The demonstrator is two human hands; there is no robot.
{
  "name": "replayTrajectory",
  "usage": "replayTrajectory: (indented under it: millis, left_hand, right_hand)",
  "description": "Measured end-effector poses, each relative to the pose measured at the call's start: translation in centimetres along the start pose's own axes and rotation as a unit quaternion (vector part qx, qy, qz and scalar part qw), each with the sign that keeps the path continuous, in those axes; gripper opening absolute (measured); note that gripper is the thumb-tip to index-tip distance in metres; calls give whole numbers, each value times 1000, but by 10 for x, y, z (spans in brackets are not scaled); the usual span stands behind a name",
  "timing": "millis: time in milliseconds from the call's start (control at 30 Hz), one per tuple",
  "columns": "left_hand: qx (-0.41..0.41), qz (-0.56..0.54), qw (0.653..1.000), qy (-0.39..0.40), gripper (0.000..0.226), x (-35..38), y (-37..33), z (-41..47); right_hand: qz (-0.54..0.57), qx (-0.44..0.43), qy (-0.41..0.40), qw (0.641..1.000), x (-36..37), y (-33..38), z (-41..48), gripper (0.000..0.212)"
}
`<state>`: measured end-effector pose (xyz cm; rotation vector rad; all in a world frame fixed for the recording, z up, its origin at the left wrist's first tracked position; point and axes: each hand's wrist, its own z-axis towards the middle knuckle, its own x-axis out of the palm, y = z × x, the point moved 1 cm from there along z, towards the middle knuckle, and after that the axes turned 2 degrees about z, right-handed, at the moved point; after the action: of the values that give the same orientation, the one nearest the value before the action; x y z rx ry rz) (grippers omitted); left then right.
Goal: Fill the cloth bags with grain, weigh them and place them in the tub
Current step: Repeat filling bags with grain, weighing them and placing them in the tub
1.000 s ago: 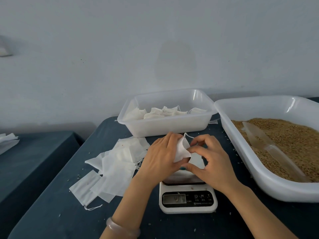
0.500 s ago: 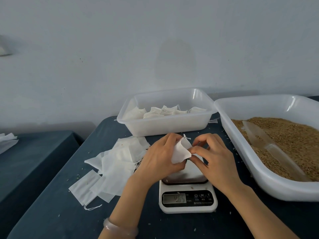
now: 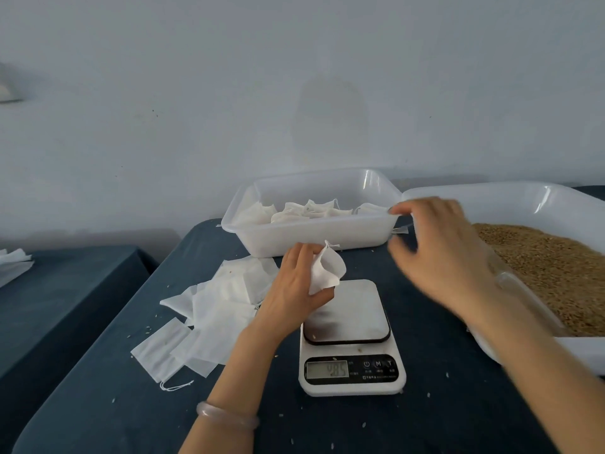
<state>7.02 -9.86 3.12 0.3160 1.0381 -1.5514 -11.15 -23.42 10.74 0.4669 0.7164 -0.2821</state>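
Cloth bags [image 3: 212, 319], flat and white, lie in a messy pile on the near left part of the dark blue table [image 3: 442, 404]. A thin string loop [image 3: 176, 386] pokes out at the front of the pile. Little bits of grain are dotted over the table top. Right beside the pile the left arm reaches forward, with a pale bangle [image 3: 226, 417] round its wrist. A white kitchen scale [image 3: 352, 339] stands in the middle with its screen [image 3: 326, 369] facing the person. The numbers on the screen are too fuzzy to read for sure. The left hand [image 3: 294, 290] is over the far left corner of the scale, and its thumb and fingers pinch a small white bag [image 3: 327, 273] that is puffed out a bit. The right hand [image 3: 442, 253] is well apart from the left one. It is blurry, with fingers spread and nothing in it, over the near edge of the big white tray [image 3: 491, 191]. Brown grain [image 3: 556, 263] fills that tray, and a clear scoop [image 3: 514, 286] lies in it, partly hidden by the hand. Behind the scale sits the clear tub [image 3: 311, 237] with full bags [image 3: 304, 213] inside. Another dark table [image 3: 65, 290] stands off to the left. A plain pale wall [image 3: 294, 93] is at the back.
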Motion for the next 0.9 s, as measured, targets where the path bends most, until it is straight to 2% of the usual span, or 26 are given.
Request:
replayTrajectory:
  millis: [67,167,267,333,400,533,600,700,767,900]
  left_hand:
    - [-7,0,1000,5,58,2,2,-1]
    - [-12,11,1000,9,57,4,4,-1]
    - [-15,17,1000,4,56,5,4,-1]
    - [-16,23,1000,2,55,5,5,-1]
    - [-16,29,999,3,55,6,6,-1]
    - [-22,33,999,2,56,6,9,-2]
    - [-24,33,999,1,58,7,9,-2]
    - [-20,40,999,1,59,7,9,-3]
    - [-21,44,999,3,59,8,9,-3]
    - [-22,44,999,9,59,8,9,-4]
  right_hand:
    - [-62,87,100,989,-17,-33,25,44]
    - [-164,242,280,914,-30,-86,47,43]
    - [-262,260,418,830,-25,-116,42,40]
    - [-268,272,460,802,-18,-127,32,43]
    - [-270,275,464,798,-14,-133,26,44]
    - [-247,285,426,822,-13,-140,26,46]
    - [-199,310,411,834,-12,-142,27,54]
    - [-133,358,418,824,-8,-143,27,69]
    - [-122,362,414,826,-6,-141,28,66]
    - [-114,318,342,877,-2,-132,39,43]
